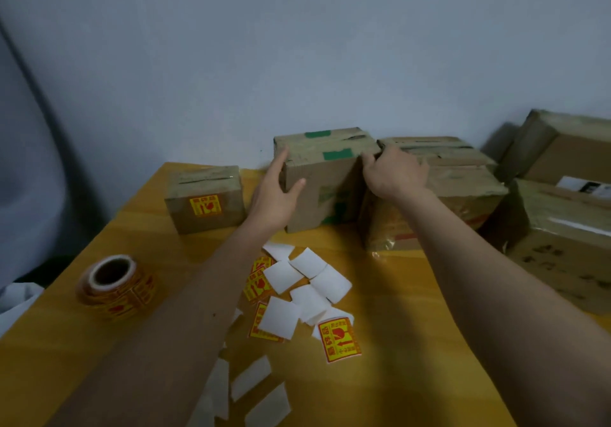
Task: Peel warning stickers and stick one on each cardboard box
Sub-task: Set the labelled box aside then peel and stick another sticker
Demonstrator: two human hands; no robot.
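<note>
Near the table's point(380, 344) left edge lies a sticker roll point(114, 286); behind it stands a small labelled box point(205, 200). The left hand point(276, 195), arm extended and fingers straight, presses the left side of the middle box point(325, 178) at the far edge. The right hand point(395, 170) curls its fingers over that box's right top edge. Loose stickers point(339, 339) and backing papers point(307, 281) lie at table centre.

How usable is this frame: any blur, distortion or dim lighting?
Head view: dim, flat light with a bluish cast; wide-angle bending at the edges; the taped brown cardboard box between the left hand and right hand looks soft; the yellow-and-red warning sticker is sharper, though its print is unreadable.
</note>
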